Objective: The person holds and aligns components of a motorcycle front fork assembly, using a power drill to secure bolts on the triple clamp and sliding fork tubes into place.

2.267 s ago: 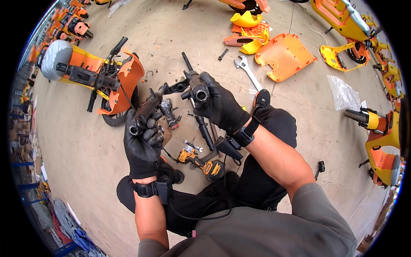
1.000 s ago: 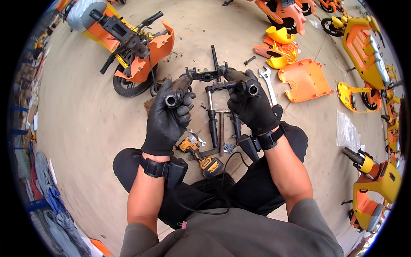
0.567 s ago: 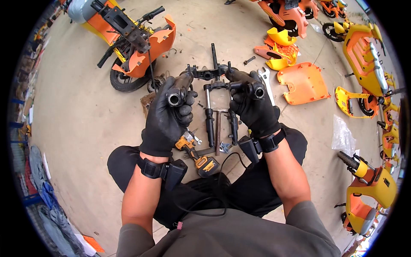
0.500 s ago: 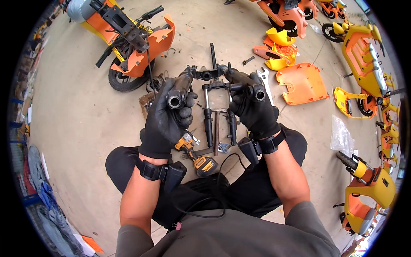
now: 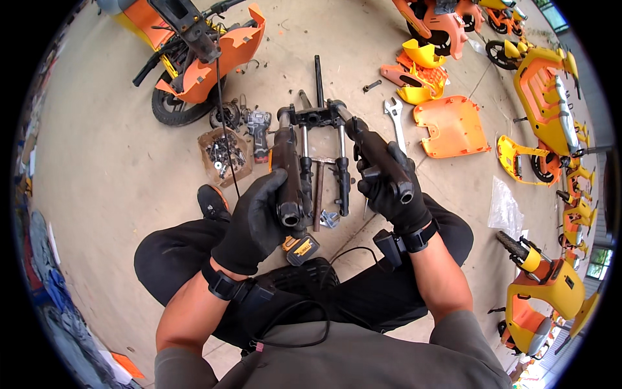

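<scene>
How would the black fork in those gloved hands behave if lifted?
The held fork seems stiff, with a crossbar joining its thick legs. It's likely heavy, since it looks metal. Laid down, its two spread legs should keep it from rolling.

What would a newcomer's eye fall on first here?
Probably the black fork near the centre, gripped by both the left hand and the right hand. Next come the orange panel lying right of the wrench, and the orange-yellow scooter at upper left.
</scene>
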A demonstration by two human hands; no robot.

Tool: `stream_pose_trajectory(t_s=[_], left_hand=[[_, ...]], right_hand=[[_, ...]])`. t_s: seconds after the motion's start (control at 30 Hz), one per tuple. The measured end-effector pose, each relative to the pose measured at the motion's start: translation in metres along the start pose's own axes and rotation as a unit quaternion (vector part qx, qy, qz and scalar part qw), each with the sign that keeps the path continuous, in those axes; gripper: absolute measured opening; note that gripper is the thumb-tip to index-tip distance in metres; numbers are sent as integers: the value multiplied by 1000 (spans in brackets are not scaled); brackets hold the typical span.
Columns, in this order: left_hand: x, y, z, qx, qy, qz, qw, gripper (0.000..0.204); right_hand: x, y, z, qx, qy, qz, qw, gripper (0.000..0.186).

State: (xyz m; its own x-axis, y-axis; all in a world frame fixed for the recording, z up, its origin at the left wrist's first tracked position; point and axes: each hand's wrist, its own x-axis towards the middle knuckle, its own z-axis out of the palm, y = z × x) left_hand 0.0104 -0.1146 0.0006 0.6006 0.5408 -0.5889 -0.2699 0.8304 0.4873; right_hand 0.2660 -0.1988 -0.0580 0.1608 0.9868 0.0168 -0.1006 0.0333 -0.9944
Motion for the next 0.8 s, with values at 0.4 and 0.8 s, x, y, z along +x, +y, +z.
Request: stream_pose_trajectory(t_s=[0.4, 0.8], left_hand=[[-17, -11, -34, 26, -96, -37, 994, 35], [-31, -57, -82, 117, 21, -96, 988, 21]], right_hand=[[-6, -11, 17, 275, 64, 293, 913, 49], [-49, 42, 30, 233, -18, 368, 900, 46]])
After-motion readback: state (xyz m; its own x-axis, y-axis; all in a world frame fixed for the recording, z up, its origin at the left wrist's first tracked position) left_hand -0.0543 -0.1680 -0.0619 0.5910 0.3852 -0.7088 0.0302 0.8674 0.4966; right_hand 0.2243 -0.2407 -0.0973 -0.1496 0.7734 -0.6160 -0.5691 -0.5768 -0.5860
